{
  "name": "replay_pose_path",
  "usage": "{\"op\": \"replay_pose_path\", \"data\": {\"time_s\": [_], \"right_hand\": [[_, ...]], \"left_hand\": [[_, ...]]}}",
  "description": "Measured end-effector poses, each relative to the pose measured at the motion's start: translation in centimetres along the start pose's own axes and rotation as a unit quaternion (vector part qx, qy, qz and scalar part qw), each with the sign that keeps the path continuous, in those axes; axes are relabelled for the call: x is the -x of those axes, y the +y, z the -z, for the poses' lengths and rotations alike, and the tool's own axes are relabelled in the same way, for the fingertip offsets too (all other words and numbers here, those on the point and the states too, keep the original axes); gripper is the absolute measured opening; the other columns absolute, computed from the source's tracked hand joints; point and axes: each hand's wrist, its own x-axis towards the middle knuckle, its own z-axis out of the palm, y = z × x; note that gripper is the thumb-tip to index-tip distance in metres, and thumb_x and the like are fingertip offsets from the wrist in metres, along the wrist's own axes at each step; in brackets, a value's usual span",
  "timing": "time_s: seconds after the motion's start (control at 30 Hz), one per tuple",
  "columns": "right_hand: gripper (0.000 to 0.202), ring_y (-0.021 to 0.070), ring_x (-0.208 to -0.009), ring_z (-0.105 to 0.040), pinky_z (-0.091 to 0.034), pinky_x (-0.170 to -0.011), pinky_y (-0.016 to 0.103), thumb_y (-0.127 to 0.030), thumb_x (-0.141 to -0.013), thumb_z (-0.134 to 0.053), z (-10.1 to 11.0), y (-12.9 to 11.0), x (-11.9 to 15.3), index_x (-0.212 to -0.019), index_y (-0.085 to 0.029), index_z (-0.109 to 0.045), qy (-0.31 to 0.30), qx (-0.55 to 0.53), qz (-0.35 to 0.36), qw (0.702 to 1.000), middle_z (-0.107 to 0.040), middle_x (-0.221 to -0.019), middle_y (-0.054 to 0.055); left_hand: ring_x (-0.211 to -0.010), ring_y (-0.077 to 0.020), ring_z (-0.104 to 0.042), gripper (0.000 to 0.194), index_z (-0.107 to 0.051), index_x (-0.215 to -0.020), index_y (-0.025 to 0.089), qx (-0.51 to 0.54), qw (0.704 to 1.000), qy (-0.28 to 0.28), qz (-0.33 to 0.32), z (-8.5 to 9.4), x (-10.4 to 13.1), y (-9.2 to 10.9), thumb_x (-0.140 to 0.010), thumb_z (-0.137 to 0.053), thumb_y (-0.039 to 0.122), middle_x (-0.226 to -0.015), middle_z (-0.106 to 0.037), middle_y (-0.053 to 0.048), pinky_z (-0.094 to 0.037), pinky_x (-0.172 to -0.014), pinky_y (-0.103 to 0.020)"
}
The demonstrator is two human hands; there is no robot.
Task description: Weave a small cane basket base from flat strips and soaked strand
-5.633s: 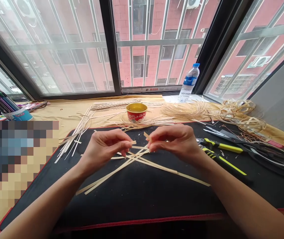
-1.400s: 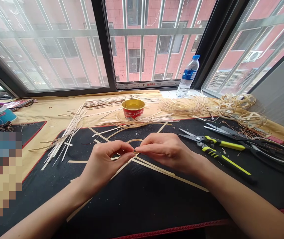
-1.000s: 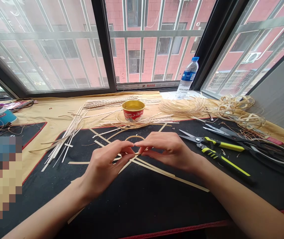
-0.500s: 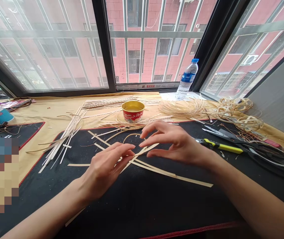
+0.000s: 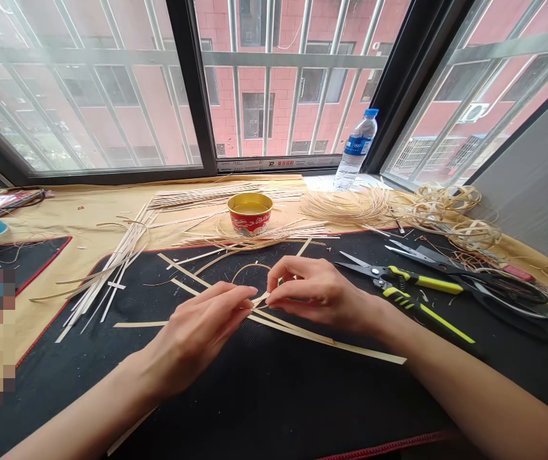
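Several pale flat strips (image 5: 364, 352) cross one another above the black mat (image 5: 274, 396), fanning out around both hands. My left hand (image 5: 211, 326) is closed, its fingertips pressed on the strips near their crossing. Just to the right, my right hand (image 5: 305, 287) pinches a strip between thumb and fingers. The two sets of fingertips almost meet, and they hide part of the crossing. A thin curved strip (image 5: 250, 265) arches behind the fingers.
A red and gold bowl (image 5: 250, 214) stands behind the hands. Yellow-handled shears (image 5: 422, 281) and large black scissors (image 5: 485, 281) lie right. Loose strips (image 5: 125, 255) lie left. Coiled strips (image 5: 345, 204), woven balls (image 5: 470, 223) and a water bottle (image 5: 356, 150) are at the back.
My right hand has moved slightly down and left, and its spread fingers have closed on a strip. More of the shears shows. The whole view has shifted slightly.
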Motion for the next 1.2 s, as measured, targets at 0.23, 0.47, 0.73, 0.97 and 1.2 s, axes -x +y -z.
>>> {"op": "replay_pose_path", "data": {"time_s": [0.23,0.47,0.73,0.97,1.2], "right_hand": [[0.01,0.0121,-0.073,-0.057,-0.045,-0.063,0.023,-0.017,-0.088,-0.059,-0.4,-0.3,0.3,-0.083,-0.017,-0.067,0.012,-0.016,-0.025,0.999,-0.063,-0.086,0.006],[0.009,0.0107,-0.074,-0.057,-0.044,-0.063,0.022,-0.014,-0.086,-0.061,-1.4,-0.1,0.4,-0.082,-0.016,-0.069,-0.027,-0.099,-0.053,0.993,-0.061,-0.086,0.004],[0.011,0.0119,-0.076,-0.058,-0.047,-0.065,0.022,-0.013,-0.085,-0.064,-1.7,0.4,0.7,-0.094,-0.013,-0.07,-0.049,-0.132,-0.064,0.988,-0.061,-0.09,0.007],[0.007,0.0117,-0.074,-0.06,-0.047,-0.066,0.022,-0.012,-0.086,-0.062,0.9,0.4,0.7,-0.085,-0.014,-0.068,-0.031,-0.093,-0.145,0.985,-0.065,-0.084,0.005],[0.004,0.0091,-0.066,-0.058,-0.047,-0.062,0.019,-0.013,-0.086,-0.062,0.6,0.0,0.7,-0.088,-0.013,-0.066,-0.035,-0.096,-0.144,0.984,-0.066,-0.08,0.003]], "left_hand": [[-0.126,-0.0264,-0.045,0.028,-0.059,-0.113,0.019,-0.065,0.997,-0.025,-0.038,1.0,-0.9,0.3,-0.086,-0.062,0.014,-0.123,-0.058,-0.012,-0.047,-0.1,-0.042],[-0.099,-0.0213,-0.044,0.01,-0.064,-0.093,0.02,-0.049,0.995,-0.087,0.01,1.0,-0.7,1.1,-0.089,-0.057,0.014,-0.094,-0.054,-0.005,-0.045,-0.085,-0.037],[-0.089,-0.0176,-0.045,0.021,-0.062,-0.076,0.02,-0.016,0.986,-0.137,0.092,0.7,-0.4,0.9,-0.089,-0.049,0.01,-0.093,-0.049,-0.004,-0.042,-0.073,-0.03],[-0.078,-0.0097,-0.05,0.011,-0.059,-0.082,0.019,-0.017,0.991,-0.049,0.12,2.1,-1.0,-0.2,-0.09,-0.052,0.014,-0.09,-0.048,0.0,-0.042,-0.067,-0.02],[-0.086,-0.0116,-0.051,0.012,-0.059,-0.084,0.018,-0.034,0.993,-0.041,0.103,2.0,-0.9,-0.1,-0.091,-0.051,0.012,-0.096,-0.048,-0.002,-0.042,-0.073,-0.023]]}}
